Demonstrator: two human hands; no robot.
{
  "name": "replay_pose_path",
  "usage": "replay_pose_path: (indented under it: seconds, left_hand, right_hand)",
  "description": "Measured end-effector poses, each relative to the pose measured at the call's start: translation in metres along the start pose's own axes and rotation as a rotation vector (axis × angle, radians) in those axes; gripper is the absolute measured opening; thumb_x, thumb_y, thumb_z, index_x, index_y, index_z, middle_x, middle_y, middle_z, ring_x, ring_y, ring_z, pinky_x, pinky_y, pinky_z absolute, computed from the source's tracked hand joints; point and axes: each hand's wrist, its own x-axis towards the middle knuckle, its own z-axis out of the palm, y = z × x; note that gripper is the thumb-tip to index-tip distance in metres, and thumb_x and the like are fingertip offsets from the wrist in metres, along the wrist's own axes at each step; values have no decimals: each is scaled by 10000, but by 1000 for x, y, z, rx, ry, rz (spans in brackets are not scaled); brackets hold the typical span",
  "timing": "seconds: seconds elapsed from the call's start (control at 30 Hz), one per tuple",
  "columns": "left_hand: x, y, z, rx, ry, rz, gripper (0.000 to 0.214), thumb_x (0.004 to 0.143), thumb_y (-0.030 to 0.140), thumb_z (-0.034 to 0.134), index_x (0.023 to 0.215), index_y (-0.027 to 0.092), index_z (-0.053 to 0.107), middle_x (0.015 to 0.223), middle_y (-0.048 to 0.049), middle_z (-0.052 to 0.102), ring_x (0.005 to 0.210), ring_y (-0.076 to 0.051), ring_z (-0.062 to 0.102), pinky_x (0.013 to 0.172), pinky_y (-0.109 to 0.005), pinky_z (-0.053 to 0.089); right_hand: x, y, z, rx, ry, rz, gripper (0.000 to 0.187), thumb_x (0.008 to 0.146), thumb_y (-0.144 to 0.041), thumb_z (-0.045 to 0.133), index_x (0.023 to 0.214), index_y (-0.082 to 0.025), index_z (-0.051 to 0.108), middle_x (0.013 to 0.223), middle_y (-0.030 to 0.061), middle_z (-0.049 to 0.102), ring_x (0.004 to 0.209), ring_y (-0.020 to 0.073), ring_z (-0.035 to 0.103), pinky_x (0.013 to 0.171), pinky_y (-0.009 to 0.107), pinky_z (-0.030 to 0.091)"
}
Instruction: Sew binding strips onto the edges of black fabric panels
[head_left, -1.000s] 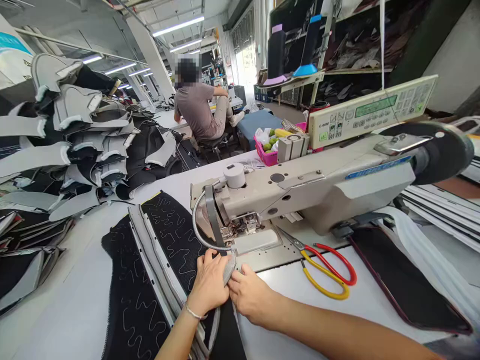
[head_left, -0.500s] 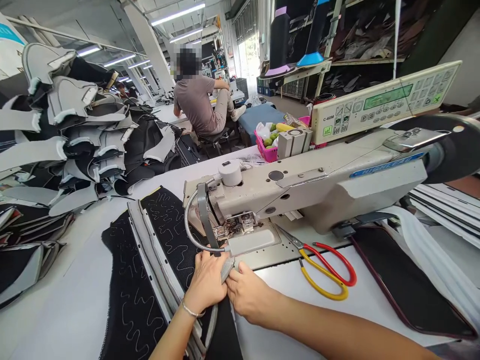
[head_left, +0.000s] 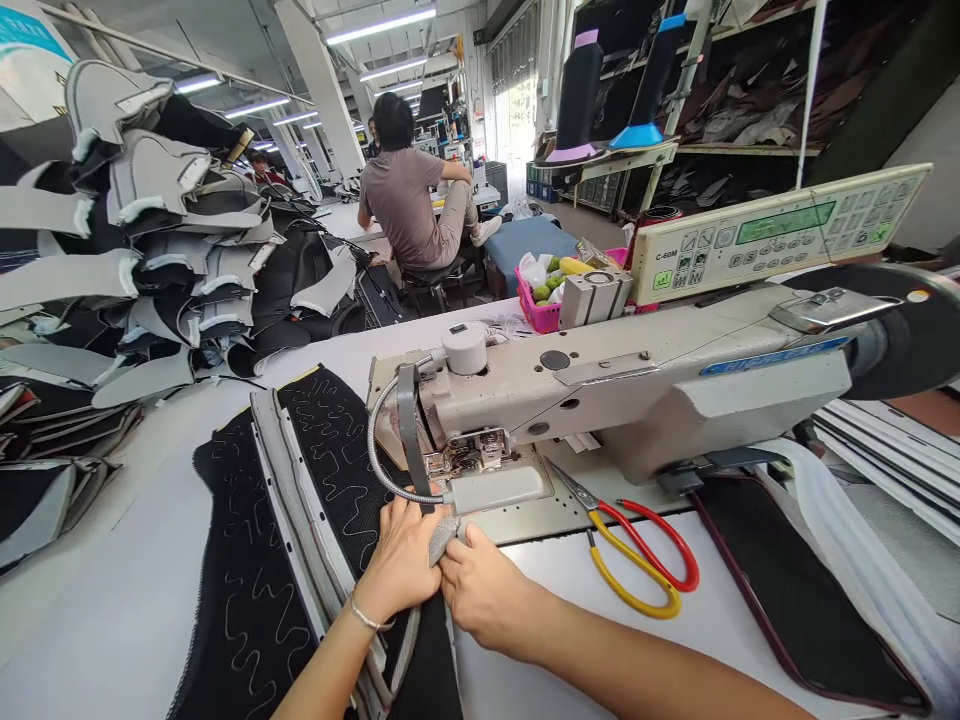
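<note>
While a sewing machine (head_left: 637, 365) is standing beside black cloth (head_left: 337, 460), little is changing, so work is likely going slowly.
The left hand's (head_left: 405, 555) grip is hiding too well to tell; the right hand (head_left: 487, 595) is pinching gray cloth (head_left: 442, 541) between them.

Left hand (head_left: 399, 560) lies palm-down beside the curled right hand (head_left: 484, 592).

Bright, diffuse illumination; ceiling tube lights (head_left: 382, 25) glow overhead, the far opening (head_left: 517, 125) is overexposed, the right-hand shelves (head_left: 739, 149) lie in shadow, and wide-angle stretching distorts the margins.
</note>
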Motion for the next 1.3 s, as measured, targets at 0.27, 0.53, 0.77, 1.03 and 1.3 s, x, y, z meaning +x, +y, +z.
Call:
replay_pose_path:
  seconds: [0.27, 0.53, 0.77, 1.03, 1.3]
  left_hand:
    - [-1, 0, 2, 14, 5, -15, 600, 589, 168, 464, 1177, 289, 460, 1240, -64, 396, 1176, -279, 278, 934, -422, 242]
    - [0, 1, 0, -23, -3, -13, 567, 586, 180, 470, 1144, 275, 499, 1259, -43, 407, 1189, -275, 259, 968, -405, 223]
    - [-1, -2, 1, 2, 17, 18, 569, 597, 196, 471, 1158, 291, 481, 1273, -28, 390, 1177, -279, 262, 964, -397, 235]
    - [-1, -1, 0, 4, 16, 16, 609, 596, 197, 475, 1195, 301, 442, 1236, -42, 394, 1142, -272, 283, 953, -401, 242]
    - [-1, -1, 0, 23, 3, 3, 585, 604, 192, 466, 1178, 308, 454, 1258, -39, 376, 1165, -277, 261, 948, -405, 250]
  right_hand:
    - [0, 0, 3, 0, -10, -9, 69, 711, -158, 539, 709, -118, 595, 776, 107, 577, 789, 222, 409, 617, 367, 280]
    - [0, -1, -1, -1, -16, -11, 112, 702, -190, 571, 746, -95, 612, 783, 109, 583, 795, 226, 417, 629, 372, 299]
    - [0, -2, -2, -14, -11, -8, 130, 710, -195, 568, 770, -91, 619, 835, 126, 594, 840, 239, 425, 686, 392, 322]
    - [0, -1, 3, -26, 8, -25, 127, 709, -176, 550, 773, -81, 607, 809, 120, 586, 821, 233, 424, 658, 384, 324]
    - [-1, -1, 2, -28, -12, -31, 135, 705, -178, 551, 781, -82, 608, 831, 122, 590, 810, 227, 421, 648, 378, 323]
